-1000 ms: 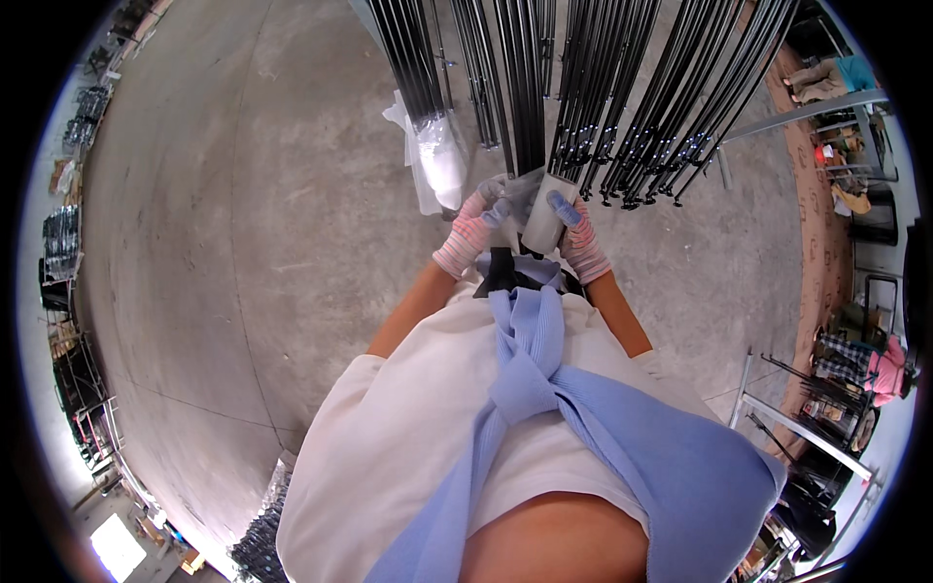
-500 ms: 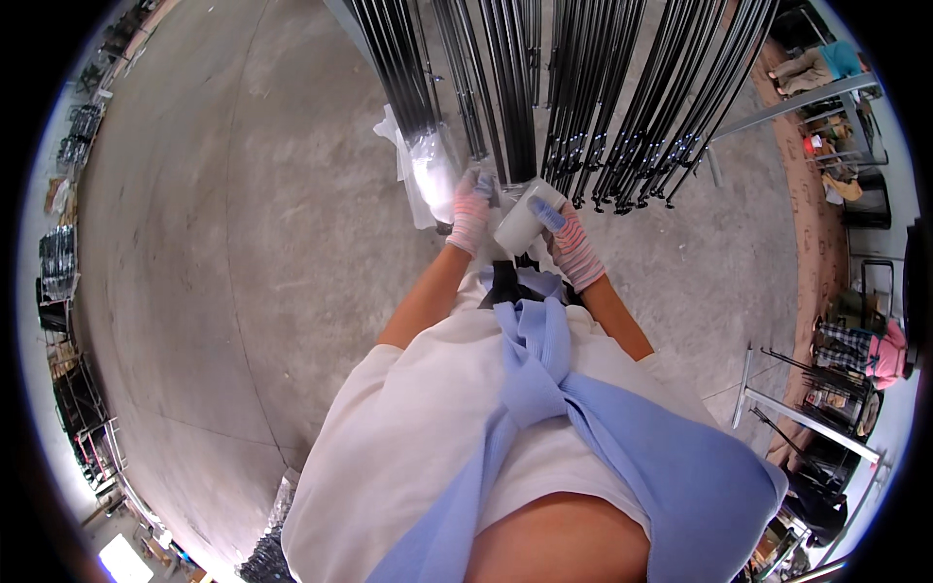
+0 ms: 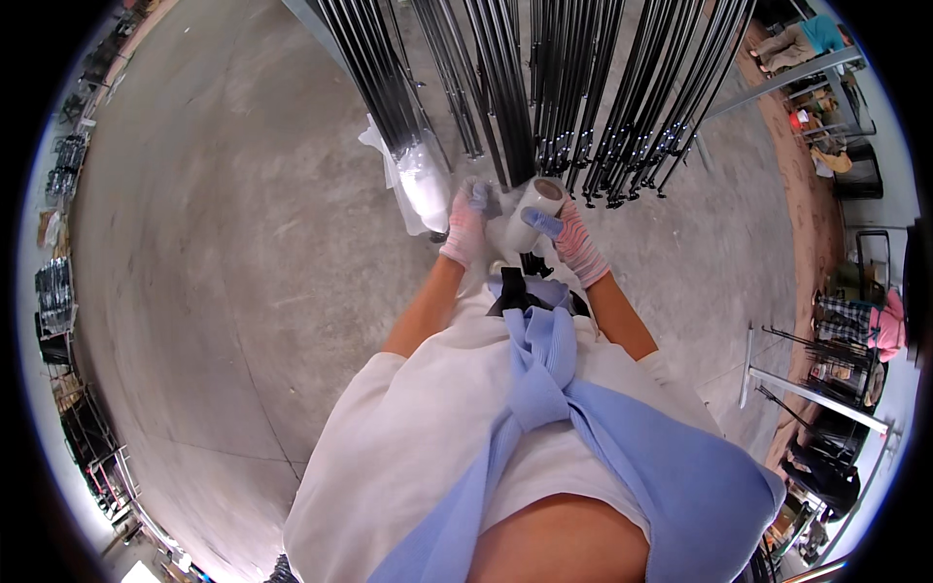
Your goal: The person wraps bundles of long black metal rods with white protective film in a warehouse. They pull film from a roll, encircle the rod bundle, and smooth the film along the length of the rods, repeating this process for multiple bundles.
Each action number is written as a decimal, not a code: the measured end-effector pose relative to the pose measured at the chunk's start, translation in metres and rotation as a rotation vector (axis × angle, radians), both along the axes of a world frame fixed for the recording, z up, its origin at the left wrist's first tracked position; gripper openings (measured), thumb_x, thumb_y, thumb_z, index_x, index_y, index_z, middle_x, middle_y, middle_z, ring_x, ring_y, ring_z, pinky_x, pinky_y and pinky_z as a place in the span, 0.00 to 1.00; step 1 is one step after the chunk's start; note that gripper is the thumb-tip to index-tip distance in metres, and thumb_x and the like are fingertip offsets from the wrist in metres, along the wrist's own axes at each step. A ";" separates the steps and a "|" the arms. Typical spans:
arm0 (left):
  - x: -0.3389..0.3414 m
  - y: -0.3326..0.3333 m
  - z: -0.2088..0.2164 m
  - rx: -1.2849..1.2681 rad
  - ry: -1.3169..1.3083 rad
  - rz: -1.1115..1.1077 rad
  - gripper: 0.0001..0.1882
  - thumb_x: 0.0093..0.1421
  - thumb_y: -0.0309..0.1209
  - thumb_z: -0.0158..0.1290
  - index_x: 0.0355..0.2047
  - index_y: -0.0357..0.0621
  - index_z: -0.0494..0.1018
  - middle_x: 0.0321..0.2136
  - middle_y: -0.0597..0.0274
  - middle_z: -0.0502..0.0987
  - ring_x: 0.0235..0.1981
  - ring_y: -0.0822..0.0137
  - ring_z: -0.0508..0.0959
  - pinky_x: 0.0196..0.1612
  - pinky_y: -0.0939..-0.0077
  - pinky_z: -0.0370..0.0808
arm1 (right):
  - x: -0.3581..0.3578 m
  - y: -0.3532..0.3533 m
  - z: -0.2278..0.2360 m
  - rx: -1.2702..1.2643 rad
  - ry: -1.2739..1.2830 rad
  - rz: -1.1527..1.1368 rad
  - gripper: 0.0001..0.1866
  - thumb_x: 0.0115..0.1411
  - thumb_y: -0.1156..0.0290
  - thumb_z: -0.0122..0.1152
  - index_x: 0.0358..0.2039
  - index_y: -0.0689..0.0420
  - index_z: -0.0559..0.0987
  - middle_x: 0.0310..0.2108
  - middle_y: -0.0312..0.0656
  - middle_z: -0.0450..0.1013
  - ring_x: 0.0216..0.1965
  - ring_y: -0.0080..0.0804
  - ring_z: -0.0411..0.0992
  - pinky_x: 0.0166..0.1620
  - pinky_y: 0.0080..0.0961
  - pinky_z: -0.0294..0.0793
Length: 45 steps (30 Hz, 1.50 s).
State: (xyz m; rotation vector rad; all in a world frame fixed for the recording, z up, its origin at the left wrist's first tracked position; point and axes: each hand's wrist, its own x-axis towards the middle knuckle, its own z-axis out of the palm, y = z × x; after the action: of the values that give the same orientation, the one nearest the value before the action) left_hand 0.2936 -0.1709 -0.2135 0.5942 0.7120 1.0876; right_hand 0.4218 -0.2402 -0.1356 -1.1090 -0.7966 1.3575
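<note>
My right hand, in a pink-and-white striped glove with bluish fingertips, grips a roll of clear stretch film. The roll is tilted and its brown core faces away from me. Beside it, my left hand, in a matching glove, is closed at the lower ends of the black rods. What its fingers hold is blurred by translucent film and cannot be made out. Left of that hand, another bundle of black rods has its end wrapped in white plastic.
More black rods with fittings at their ends hang to the right. A grey metal bar runs behind them. On the right edge are two people, one in teal and one in pink. Stacked goods line the left edge.
The film roll has turned more upright, showing its core, with my right hand around it. My left hand has shifted slightly down and left. The rods appear further left in view.
</note>
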 end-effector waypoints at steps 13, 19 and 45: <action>-0.010 0.010 -0.028 1.050 0.919 -0.301 0.15 0.44 0.28 0.46 0.35 0.38 0.68 0.32 0.54 0.70 0.37 0.57 0.67 0.44 0.68 0.61 | 0.004 -0.009 -0.028 0.223 -0.829 0.107 0.25 0.47 0.64 0.54 0.46 0.58 0.63 0.47 0.43 0.60 0.49 0.33 0.58 0.51 0.29 0.55; -0.012 -0.023 0.042 0.004 -0.139 -0.417 0.20 0.56 0.39 0.38 0.44 0.39 0.60 0.40 0.59 0.66 0.39 0.68 0.67 0.42 0.74 0.65 | -0.007 0.005 -0.026 -0.013 -0.044 0.112 0.22 0.52 0.64 0.50 0.46 0.59 0.63 0.42 0.37 0.65 0.42 0.24 0.63 0.46 0.22 0.62; -0.046 -0.019 -0.073 0.197 0.250 -0.072 0.10 0.55 0.29 0.36 0.34 0.42 0.65 0.27 0.61 0.69 0.29 0.68 0.68 0.33 0.74 0.66 | 0.001 0.104 -0.071 -0.296 0.310 0.397 0.19 0.57 0.66 0.35 0.48 0.58 0.60 0.45 0.38 0.61 0.45 0.24 0.59 0.49 0.24 0.58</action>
State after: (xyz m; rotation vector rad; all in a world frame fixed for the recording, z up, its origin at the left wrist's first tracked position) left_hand 0.2476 -0.1896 -0.2866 0.9294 0.7979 1.0334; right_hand 0.4225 -0.1366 -0.2063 -0.9569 -0.6172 1.9780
